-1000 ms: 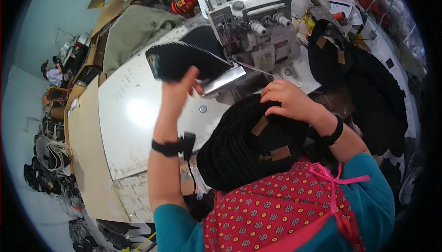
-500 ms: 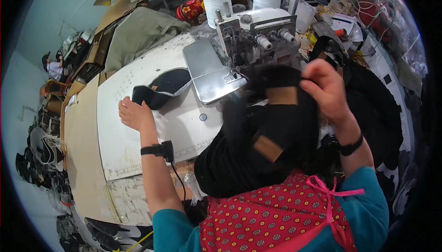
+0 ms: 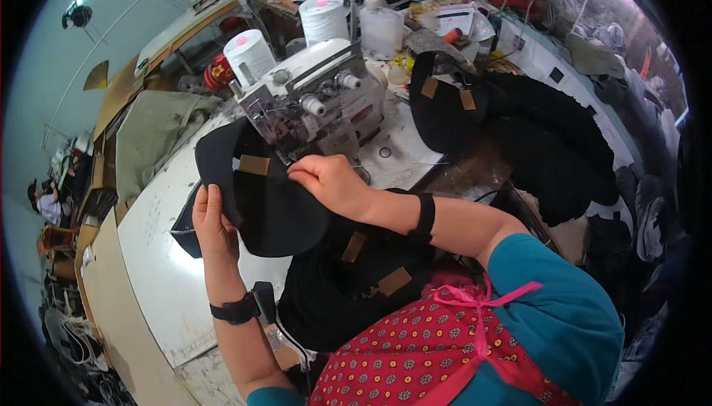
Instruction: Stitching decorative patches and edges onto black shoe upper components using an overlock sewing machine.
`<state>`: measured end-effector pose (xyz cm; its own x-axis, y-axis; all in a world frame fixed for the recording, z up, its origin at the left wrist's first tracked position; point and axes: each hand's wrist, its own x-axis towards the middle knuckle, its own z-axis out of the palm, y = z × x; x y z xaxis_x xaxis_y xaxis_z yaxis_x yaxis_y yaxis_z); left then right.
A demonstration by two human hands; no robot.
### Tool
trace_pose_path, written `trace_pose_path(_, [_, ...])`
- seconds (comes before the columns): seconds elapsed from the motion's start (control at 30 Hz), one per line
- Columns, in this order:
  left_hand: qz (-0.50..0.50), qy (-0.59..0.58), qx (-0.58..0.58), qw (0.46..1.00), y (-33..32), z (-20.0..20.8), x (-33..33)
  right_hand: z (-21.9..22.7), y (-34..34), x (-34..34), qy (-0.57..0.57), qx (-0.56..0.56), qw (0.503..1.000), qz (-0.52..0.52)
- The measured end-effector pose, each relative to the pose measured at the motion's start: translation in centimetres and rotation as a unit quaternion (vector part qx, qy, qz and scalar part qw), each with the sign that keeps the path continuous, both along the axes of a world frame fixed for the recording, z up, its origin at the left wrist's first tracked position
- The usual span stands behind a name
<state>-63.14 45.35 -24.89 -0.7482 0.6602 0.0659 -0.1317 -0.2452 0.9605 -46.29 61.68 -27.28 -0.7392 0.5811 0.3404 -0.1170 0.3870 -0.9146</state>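
Note:
A curved black fabric piece (image 3: 278, 217) with a tan patch lies across the sewing machine (image 3: 326, 98) in front of its needle area. My left hand (image 3: 213, 217) grips its left edge, thumb on top and the other fingers mostly hidden behind. With fingers pinched, my right hand (image 3: 334, 185) holds the upper right edge close to the presser foot, which the hand and cloth partly hide. Another black piece with a pale stitched edge (image 3: 185, 232) shows beside and below my left hand. Against my apron rests a thick stack of black pieces (image 3: 319, 295) with tan patches.
Two white thread cones (image 3: 323, 20) stand behind the machine. To the right are a patched black piece (image 3: 445, 113) and a large black fabric heap (image 3: 549, 146). A clear bottle (image 3: 380, 31) stands at the back. The white tabletop (image 3: 152, 258) extends left.
My right hand has brought a black piece from above the stack over to the machine. My left hand now holds its left edge. The view has turned toward the right.

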Motion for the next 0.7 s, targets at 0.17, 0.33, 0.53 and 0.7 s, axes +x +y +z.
trace_pose_path(0.17, [0.074,0.038,-0.047,0.995,1.8,-1.7,-3.3,-2.4,-0.1,0.2,0.049,0.266,0.963,0.018])
trace_pose_path(0.33, [0.156,0.037,-0.104,0.982,-0.6,-1.3,-3.5,-1.4,-0.5,0.6,0.041,0.415,0.909,-0.008])
trace_pose_path(0.53, [-0.039,-0.058,-0.191,0.979,-4.3,2.3,3.0,-1.7,1.9,1.3,0.045,0.407,0.912,-0.024])
trace_pose_path(0.7, [-0.079,-0.078,-0.177,0.978,-4.9,3.5,5.0,-2.2,2.5,1.1,0.068,0.341,0.938,0.0])
